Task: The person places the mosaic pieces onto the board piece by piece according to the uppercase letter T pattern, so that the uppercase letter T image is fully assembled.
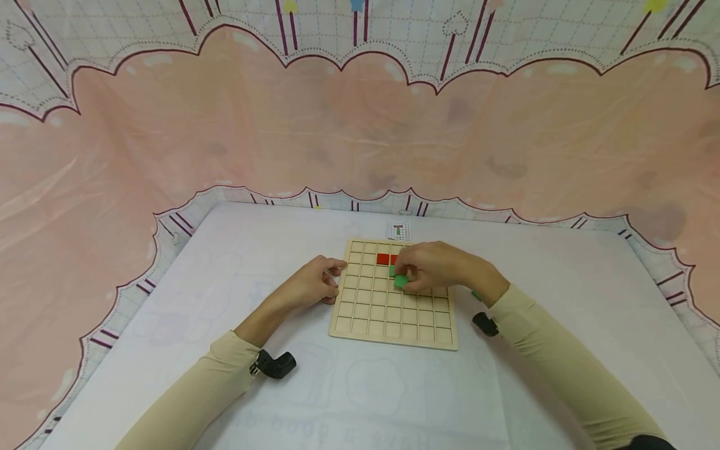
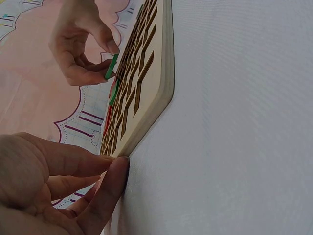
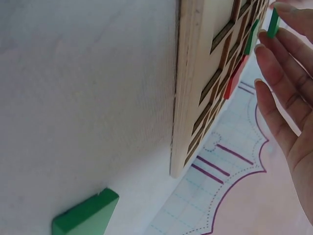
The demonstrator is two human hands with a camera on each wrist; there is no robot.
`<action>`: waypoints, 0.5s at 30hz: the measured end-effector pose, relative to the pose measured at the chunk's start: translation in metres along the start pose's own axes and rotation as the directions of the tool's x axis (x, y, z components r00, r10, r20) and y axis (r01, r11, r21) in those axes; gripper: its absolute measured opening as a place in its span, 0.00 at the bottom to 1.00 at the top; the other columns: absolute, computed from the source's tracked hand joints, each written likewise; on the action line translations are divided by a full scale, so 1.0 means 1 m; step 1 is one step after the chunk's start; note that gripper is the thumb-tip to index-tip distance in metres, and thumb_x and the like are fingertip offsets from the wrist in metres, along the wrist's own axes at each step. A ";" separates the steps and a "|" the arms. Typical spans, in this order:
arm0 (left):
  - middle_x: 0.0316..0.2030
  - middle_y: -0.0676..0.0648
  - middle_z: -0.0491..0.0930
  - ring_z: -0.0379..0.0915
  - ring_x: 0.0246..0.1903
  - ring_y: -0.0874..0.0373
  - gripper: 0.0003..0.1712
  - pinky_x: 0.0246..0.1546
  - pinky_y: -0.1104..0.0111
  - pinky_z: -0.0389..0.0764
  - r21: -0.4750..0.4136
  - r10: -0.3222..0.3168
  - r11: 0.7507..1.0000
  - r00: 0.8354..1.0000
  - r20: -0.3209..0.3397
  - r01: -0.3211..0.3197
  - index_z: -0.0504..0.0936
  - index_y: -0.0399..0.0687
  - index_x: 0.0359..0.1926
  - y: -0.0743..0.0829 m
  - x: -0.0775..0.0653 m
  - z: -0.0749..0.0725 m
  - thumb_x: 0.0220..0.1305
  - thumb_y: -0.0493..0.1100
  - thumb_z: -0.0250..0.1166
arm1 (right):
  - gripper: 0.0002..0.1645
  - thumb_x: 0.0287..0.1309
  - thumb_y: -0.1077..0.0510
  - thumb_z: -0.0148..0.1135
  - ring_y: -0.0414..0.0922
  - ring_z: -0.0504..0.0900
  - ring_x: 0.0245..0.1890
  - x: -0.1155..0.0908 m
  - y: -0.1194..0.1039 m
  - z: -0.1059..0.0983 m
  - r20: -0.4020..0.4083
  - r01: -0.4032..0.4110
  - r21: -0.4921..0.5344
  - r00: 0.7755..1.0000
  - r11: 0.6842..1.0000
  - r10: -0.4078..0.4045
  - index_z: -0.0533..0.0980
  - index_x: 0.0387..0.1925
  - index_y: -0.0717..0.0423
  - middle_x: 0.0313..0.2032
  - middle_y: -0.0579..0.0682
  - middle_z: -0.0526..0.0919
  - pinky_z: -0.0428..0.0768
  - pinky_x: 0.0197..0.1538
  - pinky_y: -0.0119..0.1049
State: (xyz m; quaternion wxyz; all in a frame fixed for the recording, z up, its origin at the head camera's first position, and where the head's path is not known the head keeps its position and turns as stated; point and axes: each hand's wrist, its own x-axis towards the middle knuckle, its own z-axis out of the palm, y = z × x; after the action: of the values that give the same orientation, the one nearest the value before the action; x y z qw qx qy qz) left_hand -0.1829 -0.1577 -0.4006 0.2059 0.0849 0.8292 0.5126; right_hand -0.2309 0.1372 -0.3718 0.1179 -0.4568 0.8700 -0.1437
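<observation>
While left hand (image 1: 312,286) steadies board (image 1: 388,312), right hand (image 1: 435,265) pinches green tile (image 1: 401,281).

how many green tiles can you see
3. One green tile is pinched in the right hand above the wooden grid board; a second sits in the board beside the red tiles; a third lies on the table right of the board. The hand may hide more.

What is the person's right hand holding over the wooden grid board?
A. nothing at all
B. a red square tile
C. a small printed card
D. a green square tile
D: the right hand pinches a green tile in its fingertips just above the wooden grid board, next to the red tiles already set in it; the left wrist view shows the same green piece edge-on between thumb and finger.
</observation>
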 end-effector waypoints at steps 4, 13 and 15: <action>0.54 0.34 0.66 0.73 0.38 0.53 0.36 0.32 0.70 0.83 0.002 0.002 1.000 1.000 -0.002 -0.002 0.67 0.30 0.71 0.000 0.000 0.000 0.60 0.21 0.59 | 0.11 0.59 0.49 0.72 0.35 0.77 0.36 0.003 -0.001 0.002 0.009 0.006 -0.034 1.000 0.999 -0.006 0.82 0.43 0.43 0.39 0.37 0.79 0.78 0.39 0.30; 0.54 0.34 0.65 0.73 0.39 0.53 0.36 0.32 0.68 0.83 0.003 0.006 1.000 1.000 -0.003 -0.006 0.67 0.30 0.71 0.001 0.000 0.000 0.60 0.21 0.59 | 0.13 0.61 0.48 0.70 0.37 0.77 0.37 0.005 -0.004 0.004 0.024 -0.003 -0.057 1.000 0.998 0.004 0.83 0.46 0.43 0.44 0.40 0.79 0.77 0.40 0.31; 0.54 0.34 0.65 0.73 0.39 0.52 0.36 0.32 0.69 0.83 0.002 0.002 1.000 1.000 -0.003 -0.002 0.67 0.31 0.71 0.001 0.000 0.000 0.60 0.21 0.59 | 0.13 0.61 0.48 0.70 0.37 0.77 0.37 0.006 -0.004 0.005 0.025 0.002 -0.069 1.000 0.998 0.000 0.83 0.46 0.43 0.44 0.40 0.78 0.77 0.40 0.30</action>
State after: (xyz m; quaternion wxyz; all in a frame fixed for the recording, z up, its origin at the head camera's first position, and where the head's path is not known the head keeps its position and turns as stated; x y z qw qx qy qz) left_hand -0.1828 -0.1573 -0.4001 0.2042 0.0850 0.8300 0.5121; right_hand -0.2292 0.1293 -0.3755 0.1127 -0.4628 0.8726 -0.1077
